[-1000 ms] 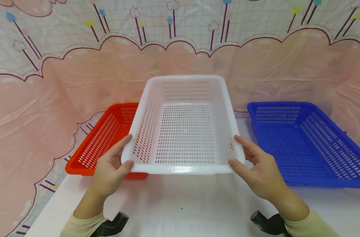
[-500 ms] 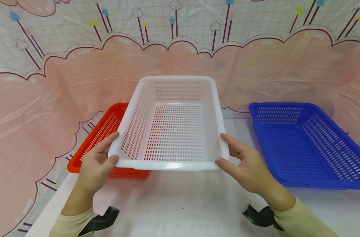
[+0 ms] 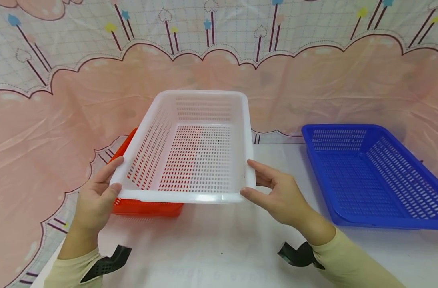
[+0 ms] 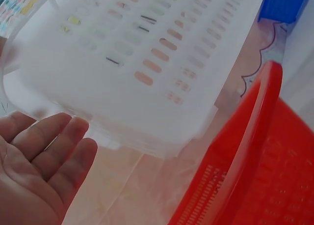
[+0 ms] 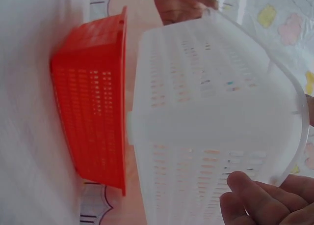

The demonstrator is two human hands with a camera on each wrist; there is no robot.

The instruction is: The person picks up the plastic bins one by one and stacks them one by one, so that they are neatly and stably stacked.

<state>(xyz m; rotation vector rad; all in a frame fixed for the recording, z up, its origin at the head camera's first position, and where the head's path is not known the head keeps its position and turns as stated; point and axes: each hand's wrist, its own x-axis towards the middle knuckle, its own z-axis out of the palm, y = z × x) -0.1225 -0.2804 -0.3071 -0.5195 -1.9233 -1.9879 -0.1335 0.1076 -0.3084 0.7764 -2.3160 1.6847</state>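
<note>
Both hands hold a white slotted plastic basket [image 3: 179, 196] up over the table, its open side tilted toward the head camera. My left hand [image 3: 96, 200] grips the near left corner, thumb on the rim and fingers along the outer side. At the near right corner my right hand [image 3: 281, 198] pinches the rim the same way. Beneath the white basket, a red basket [image 3: 150, 209] stands on the table, mostly hidden in the head view. In the right wrist view the white basket [image 5: 196, 122] is close above the red basket [image 5: 91, 107], its base beside the red rim.
A blue slotted basket [image 3: 377, 180] stands on the right of the white table [image 3: 219, 240]. Behind hangs a pink patterned cloth [image 3: 276, 88]. Each wrist carries a black camera mount [image 3: 109, 262].
Both hands have carried the white basket to the left, so that it covers more of the red basket. The red and blue baskets have stayed in place.
</note>
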